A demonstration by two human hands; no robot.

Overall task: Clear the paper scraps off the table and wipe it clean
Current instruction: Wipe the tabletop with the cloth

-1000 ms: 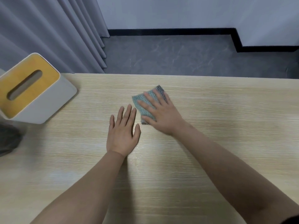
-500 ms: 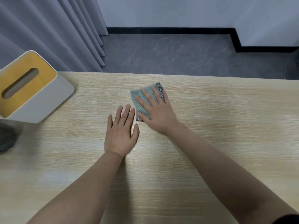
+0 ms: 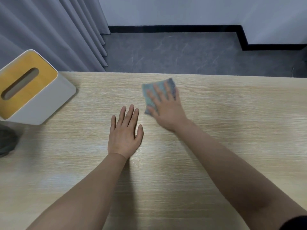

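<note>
A light wooden table (image 3: 216,146) fills the lower view. My right hand (image 3: 166,107) presses flat on a folded blue-green cloth (image 3: 149,92) near the table's far edge, fingers spread over it; hand and cloth are motion-blurred. My left hand (image 3: 124,135) lies flat on the table, palm down, fingers apart, holding nothing, just left of and nearer than the cloth. No paper scraps show on the table.
A white tissue box with a yellow slotted top (image 3: 29,87) stands at the table's left edge. A dark object (image 3: 6,140) sits below it at the far left. Grey curtains (image 3: 49,30) and grey floor (image 3: 182,52) lie beyond the table.
My right hand has slid the cloth a little to the right and toward the far edge. My left hand has stayed flat in place.
</note>
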